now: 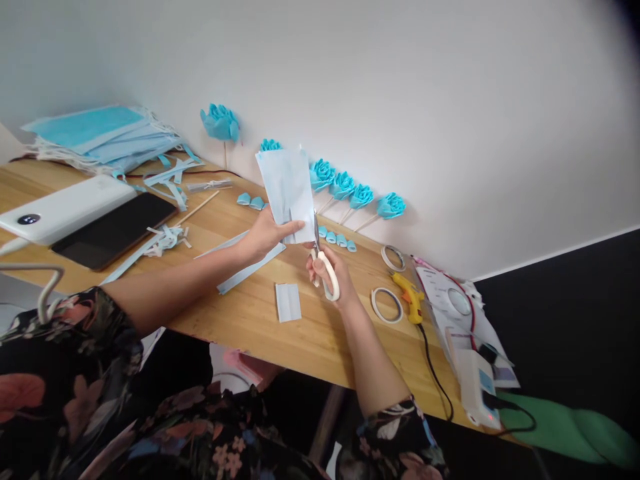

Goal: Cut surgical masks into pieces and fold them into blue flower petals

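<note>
My left hand [265, 235] pinches the lower edge of a pale blue mask sheet [286, 187] and holds it upright above the wooden table [320, 333]. My right hand [336, 270] grips cream-handled scissors [323, 263], whose blades point up into the bottom edge of the sheet. A small cut rectangle of the same material [289, 302] lies flat on the table just below both hands. Longer pale strips [245, 263] rest under my left wrist.
Blue fabric roses on sticks [350, 190] lean on the wall. A stack of face masks [100, 137], a white power bank [65, 207] and a phone [115, 230] sit at left. Two tape rolls [387, 305], a yellow glue gun [410, 297] and papers lie at right.
</note>
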